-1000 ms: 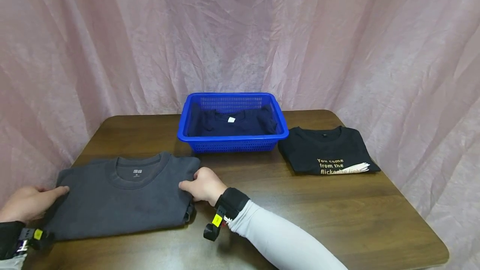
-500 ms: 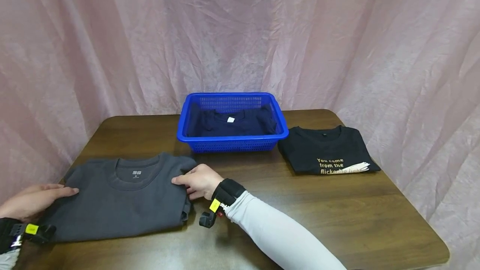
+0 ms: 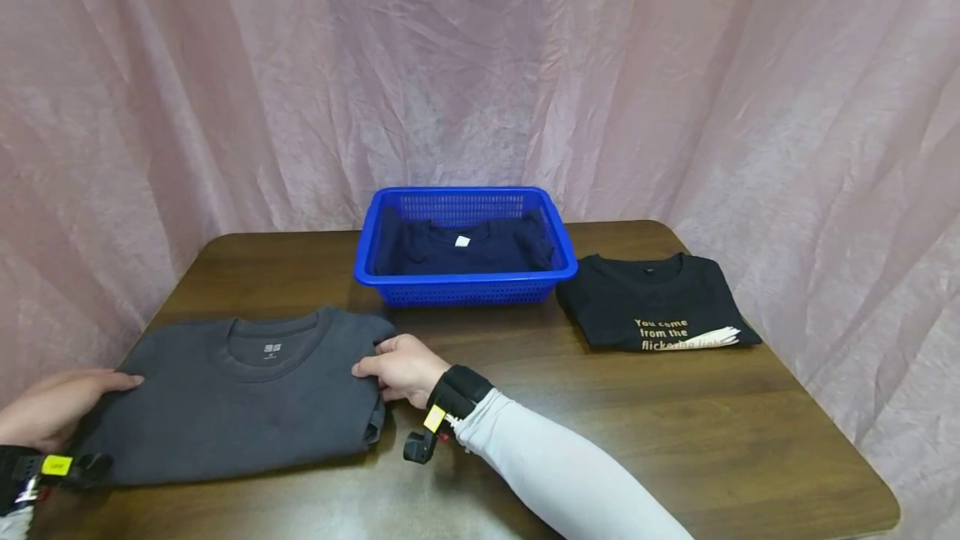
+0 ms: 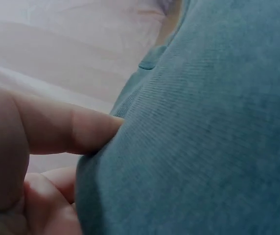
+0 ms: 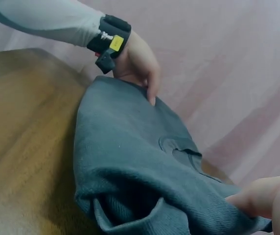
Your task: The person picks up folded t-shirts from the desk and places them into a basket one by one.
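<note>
A folded dark grey T-shirt [image 3: 247, 407] lies on the left of the table, its neckline with a pale printed label towards the back. At its left edge my left hand [image 3: 56, 408] pinches the cloth, thumb on top. The left wrist view shows the thumb and curled fingers [image 4: 54, 203] at the folded edge. My right hand [image 3: 405, 369] grips the opposite edge, its thumb over the fabric and the other fingers partly hidden. In the right wrist view the grey T-shirt [image 5: 125, 132] spans between both hands, with an open fold at the near end.
A blue plastic basket [image 3: 472, 279] stands at the back middle, holding a folded navy shirt [image 3: 480, 252]. Right of it lies a folded black T-shirt [image 3: 652, 298] with gold lettering. The wooden table [image 3: 637, 440] backs onto a pink curtain [image 3: 465, 65].
Half a second ago both hands slid inward over the shirt, fingers straighter; now they have drawn back outward to its edges and grip there. Basket and black T-shirt stay put.
</note>
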Available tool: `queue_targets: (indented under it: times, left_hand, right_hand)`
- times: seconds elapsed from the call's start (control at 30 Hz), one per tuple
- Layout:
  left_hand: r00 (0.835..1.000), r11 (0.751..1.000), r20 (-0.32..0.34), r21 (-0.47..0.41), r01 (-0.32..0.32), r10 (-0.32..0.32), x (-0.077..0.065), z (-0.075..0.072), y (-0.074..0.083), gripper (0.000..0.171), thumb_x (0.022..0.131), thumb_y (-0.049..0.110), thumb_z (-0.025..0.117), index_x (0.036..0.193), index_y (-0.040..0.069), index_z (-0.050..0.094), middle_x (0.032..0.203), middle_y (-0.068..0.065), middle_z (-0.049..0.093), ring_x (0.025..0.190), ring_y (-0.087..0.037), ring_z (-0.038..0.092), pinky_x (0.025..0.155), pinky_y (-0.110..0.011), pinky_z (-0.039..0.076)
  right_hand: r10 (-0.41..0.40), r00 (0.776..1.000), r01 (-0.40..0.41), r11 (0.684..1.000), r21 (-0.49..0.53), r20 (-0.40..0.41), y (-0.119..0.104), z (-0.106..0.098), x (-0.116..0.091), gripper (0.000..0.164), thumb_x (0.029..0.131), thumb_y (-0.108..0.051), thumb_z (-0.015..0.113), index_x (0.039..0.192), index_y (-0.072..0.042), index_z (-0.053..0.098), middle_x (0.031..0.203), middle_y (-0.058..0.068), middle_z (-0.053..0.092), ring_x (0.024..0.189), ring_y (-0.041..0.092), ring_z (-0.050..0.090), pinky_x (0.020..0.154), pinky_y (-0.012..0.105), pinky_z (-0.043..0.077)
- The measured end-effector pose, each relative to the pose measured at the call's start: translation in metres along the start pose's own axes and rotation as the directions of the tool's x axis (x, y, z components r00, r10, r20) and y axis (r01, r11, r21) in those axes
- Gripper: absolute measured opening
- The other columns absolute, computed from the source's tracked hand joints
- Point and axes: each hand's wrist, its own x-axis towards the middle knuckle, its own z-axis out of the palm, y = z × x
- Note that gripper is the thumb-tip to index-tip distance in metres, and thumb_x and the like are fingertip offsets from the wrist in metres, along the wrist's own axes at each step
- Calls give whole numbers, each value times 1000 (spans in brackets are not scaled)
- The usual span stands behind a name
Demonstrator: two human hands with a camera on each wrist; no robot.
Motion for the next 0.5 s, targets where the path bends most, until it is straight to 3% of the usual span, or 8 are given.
queue_targets:
  times: [0.03, 0.1, 0.23, 0.33, 0.43, 0.5]
  left_hand:
    - [1000, 999, 29, -38, 2, -1, -1, -2, 0, 92, 105, 42, 44, 143, -31, 2, 143, -52, 18, 107, -40, 62, 84, -42, 59]
    - [997, 995, 72, -100, 8, -1, -3, -5, -1, 91, 107, 43, 37, 144, -28, -8, 147, -51, 11, 105, -34, 63, 86, -43, 59]
    - [983, 970, 183, -240, 20, 25, -8, -14, 2, 88, 110, 45, 23, 144, -20, -25, 146, -51, 1, 106, -34, 63, 94, -52, 55]
    - [978, 962, 207, -270, 21, 36, -13, -21, 5, 87, 110, 47, 18, 144, -17, -30, 146, -51, -1, 103, -29, 65, 97, -53, 54]
    - [978, 967, 204, -256, 2, 52, -19, -28, 9, 88, 109, 51, 16, 140, -12, -38, 148, -51, -9, 106, -32, 65, 98, -54, 54]
    - [981, 972, 184, -233, -17, 61, -25, -31, 13, 89, 109, 52, 15, 136, -10, -43, 148, -50, -20, 113, -48, 59, 97, -56, 53]
  right_hand:
    - [-7, 1000, 7, 1000, -3, 5, -1, 0, -1, 73, 87, -7, 74, 148, 13, 39, 130, 22, 64, 116, 33, 66, 102, 57, 50]
    - [-23, 1000, 23, 1000, -7, 15, -3, 1, -4, 70, 88, -8, 74, 146, 13, 41, 126, 19, 66, 110, 29, 68, 99, 54, 54]
    - [-64, 996, 64, 998, -3, 55, -9, -1, -12, 47, 89, -7, 72, 131, 9, 58, 106, 9, 72, 89, 18, 70, 86, 42, 61]
    - [-97, 992, 97, 995, 4, 80, -15, -2, -20, 26, 90, -7, 71, 114, 3, 67, 93, 4, 71, 77, 12, 65, 76, 34, 62]
    - [-127, 988, 126, 992, 8, 93, -21, -5, -27, 18, 90, -8, 71, 106, 0, 69, 88, 2, 69, 73, 11, 63, 72, 31, 61]
    - [-141, 985, 140, 990, 17, 98, -26, -6, -31, 17, 90, -8, 72, 105, -1, 69, 87, 1, 69, 72, 11, 64, 71, 30, 61]
